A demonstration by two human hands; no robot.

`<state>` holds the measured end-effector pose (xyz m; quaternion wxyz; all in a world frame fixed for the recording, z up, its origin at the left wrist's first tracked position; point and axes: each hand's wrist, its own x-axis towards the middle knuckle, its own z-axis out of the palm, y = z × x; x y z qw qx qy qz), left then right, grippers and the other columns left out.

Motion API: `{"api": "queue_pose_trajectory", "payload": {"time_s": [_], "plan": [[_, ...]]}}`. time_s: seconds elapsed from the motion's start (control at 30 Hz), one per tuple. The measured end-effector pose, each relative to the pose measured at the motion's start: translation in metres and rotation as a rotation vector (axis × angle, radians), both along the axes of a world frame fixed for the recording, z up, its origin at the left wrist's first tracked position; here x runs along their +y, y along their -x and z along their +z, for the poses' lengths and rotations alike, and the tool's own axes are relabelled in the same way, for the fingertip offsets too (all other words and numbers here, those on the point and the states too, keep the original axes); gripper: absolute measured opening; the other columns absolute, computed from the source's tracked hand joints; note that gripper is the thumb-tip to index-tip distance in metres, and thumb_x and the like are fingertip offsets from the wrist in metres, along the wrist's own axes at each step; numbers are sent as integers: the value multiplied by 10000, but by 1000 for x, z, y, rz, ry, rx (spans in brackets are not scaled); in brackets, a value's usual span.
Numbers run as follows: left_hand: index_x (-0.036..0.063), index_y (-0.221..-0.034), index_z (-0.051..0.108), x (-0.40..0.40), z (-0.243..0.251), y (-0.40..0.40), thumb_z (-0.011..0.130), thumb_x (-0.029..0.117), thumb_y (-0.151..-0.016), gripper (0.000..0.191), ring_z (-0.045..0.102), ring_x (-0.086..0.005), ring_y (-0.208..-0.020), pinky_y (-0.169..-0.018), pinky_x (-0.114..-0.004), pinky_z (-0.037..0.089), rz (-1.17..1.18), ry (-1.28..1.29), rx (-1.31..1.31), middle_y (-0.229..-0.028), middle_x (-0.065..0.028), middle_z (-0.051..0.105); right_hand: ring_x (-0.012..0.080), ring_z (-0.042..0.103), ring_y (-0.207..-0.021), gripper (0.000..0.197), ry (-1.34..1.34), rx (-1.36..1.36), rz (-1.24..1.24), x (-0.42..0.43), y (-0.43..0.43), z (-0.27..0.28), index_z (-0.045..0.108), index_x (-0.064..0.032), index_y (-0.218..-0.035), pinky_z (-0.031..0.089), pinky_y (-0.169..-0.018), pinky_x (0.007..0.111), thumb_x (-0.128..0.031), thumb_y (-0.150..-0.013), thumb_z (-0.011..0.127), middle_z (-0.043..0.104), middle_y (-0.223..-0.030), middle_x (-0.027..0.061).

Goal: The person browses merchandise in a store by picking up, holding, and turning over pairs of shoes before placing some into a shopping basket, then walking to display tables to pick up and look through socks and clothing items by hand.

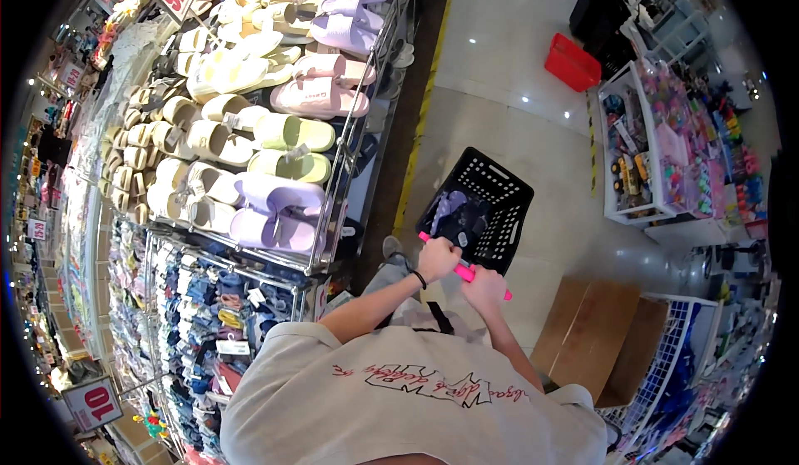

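Both my hands are closed around a bright pink handle (464,271) in front of my body. My left hand (438,257), with a dark band at the wrist, grips its left part. My right hand (484,287) holds the right part, and a pink end sticks out past it. Just beyond my hands is a black perforated plastic shopping basket (499,181). Inside it lie a purple slipper (450,204) and dark footwear (469,221), the latter partly hidden by my left hand. How the handle joins the basket is hidden.
A metal rack of slide sandals (278,134) stands at left, beside hanging packs of socks (212,315). To the right are a cardboard box (583,334) and a white toy shelf (633,146). A red basket (572,62) sits farther along the tiled aisle (480,112), edged with yellow-black tape (431,100).
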<state>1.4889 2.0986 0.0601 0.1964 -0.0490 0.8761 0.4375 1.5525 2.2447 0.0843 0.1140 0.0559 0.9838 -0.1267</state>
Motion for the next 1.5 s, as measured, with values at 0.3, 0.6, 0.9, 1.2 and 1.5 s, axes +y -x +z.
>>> {"api": "queue_pose_trajectory", "payload": {"time_s": [0.3, 0.6, 0.9, 1.2, 1.5], "plan": [[0, -899, 692, 18, -22, 92, 619, 334, -930, 342, 662, -282, -706, -642, -401, 489, -464, -558, 48, -747, -169, 675, 340, 694, -794, 194, -194, -137, 71, 75, 112, 9, 726, -135, -826, 554, -719, 476, -284, -717, 668, 706, -791, 144], [30, -1108, 657, 22, -33, 189, 572, 331, -965, 343, 647, -296, -860, -768, -395, 500, -674, -555, 58, -948, -161, 675, 336, 689, -833, 197, -160, -287, 124, 109, 220, 16, 729, -128, -790, 553, -747, 464, -253, -649, 673, 709, -820, 132], [4, -791, 621, 0, -39, 326, 522, 269, -955, 327, 604, -377, -795, -730, -448, 447, -583, -411, 399, -773, -187, 617, 300, 702, -714, 221, -119, -164, 258, 70, 353, 6, 713, -117, -717, 550, -656, 440, -323, -636, 718, 693, -724, 125], [-42, -936, 682, 24, -56, 451, 566, 270, -965, 334, 624, -195, -799, -732, -323, 471, -512, -554, -99, -811, -102, 661, 304, 701, -739, 287, 27, -188, 312, 104, 473, 15, 708, -108, -752, 544, -648, 440, -390, -700, 706, 697, -749, 116], [48, -1062, 643, 15, -208, 596, 749, 272, -667, 466, 597, -384, -1059, -932, -415, 500, -469, 54, -89, -1074, -206, 644, 312, 681, -804, 328, 4, -387, 301, 101, 581, 26, 675, -76, -874, 547, -669, 439, -321, -656, 685, 673, -849, 124]]}}
